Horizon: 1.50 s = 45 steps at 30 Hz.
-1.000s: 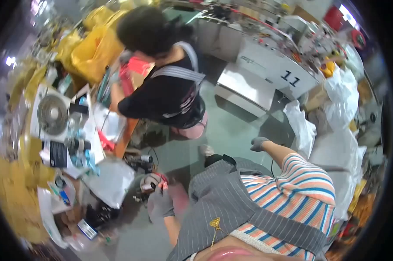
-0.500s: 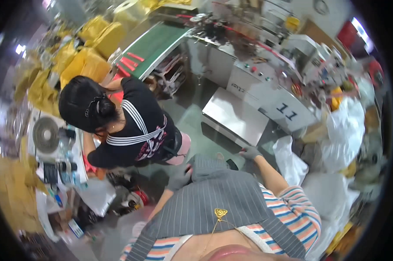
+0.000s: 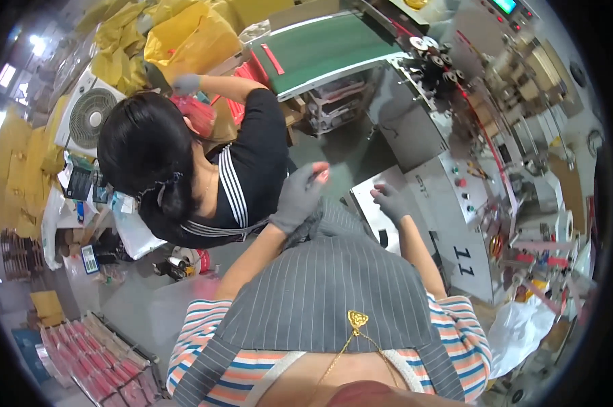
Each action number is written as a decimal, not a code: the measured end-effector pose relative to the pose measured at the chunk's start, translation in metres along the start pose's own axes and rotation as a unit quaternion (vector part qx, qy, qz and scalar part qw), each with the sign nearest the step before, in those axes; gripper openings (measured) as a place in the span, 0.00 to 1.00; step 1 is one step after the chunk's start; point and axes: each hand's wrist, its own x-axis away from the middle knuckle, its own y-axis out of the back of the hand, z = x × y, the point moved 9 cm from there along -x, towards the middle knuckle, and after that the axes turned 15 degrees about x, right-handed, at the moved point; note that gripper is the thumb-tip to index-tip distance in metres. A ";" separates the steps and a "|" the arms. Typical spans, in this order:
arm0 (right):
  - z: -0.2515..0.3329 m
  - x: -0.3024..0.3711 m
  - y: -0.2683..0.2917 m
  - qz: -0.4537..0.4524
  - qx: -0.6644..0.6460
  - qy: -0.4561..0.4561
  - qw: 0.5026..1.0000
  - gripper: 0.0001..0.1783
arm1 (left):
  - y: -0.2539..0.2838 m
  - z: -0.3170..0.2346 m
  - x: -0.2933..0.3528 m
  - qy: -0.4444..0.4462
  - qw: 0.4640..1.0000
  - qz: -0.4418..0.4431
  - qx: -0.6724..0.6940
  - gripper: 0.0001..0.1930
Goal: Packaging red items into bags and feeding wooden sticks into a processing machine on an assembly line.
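My left hand, in a grey glove that leaves fingertips bare, is raised in front of my apron, just right of a co-worker's back. Its fingers are loosely bent and nothing shows in them. My right hand, gloved alike, hovers over a white metal step; its fingers are slightly apart and hold nothing that I can see. To my left, the co-worker in a black top reaches a grey-gloved hand beside a bundle of red strips in clear plastic.
Beyond the co-worker, a green conveyor belt carries a red strip. A white machine cabinet with buttons stands on the right. Yellow sacks and a fan line the left. A rack of red packets is at lower left.
My view has turned and moved nearer the belt. My left hand has risen away from my apron's side; my right hand is further forward. The co-worker's arm now reaches towards the yellow sacks.
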 end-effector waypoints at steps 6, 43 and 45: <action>0.099 -0.112 0.056 -0.054 -0.038 0.078 0.995 0.25 | 0.018 -0.025 -0.069 -0.020 0.995 -0.035 0.090 0.10; 0.397 -0.544 -0.317 0.202 0.064 0.023 0.977 0.49 | 0.338 0.438 -0.352 0.394 0.707 -0.549 0.207 0.34; 0.390 -0.560 -0.325 0.217 0.049 0.049 0.974 0.45 | 0.332 0.459 -0.357 0.259 0.686 -0.506 0.454 0.39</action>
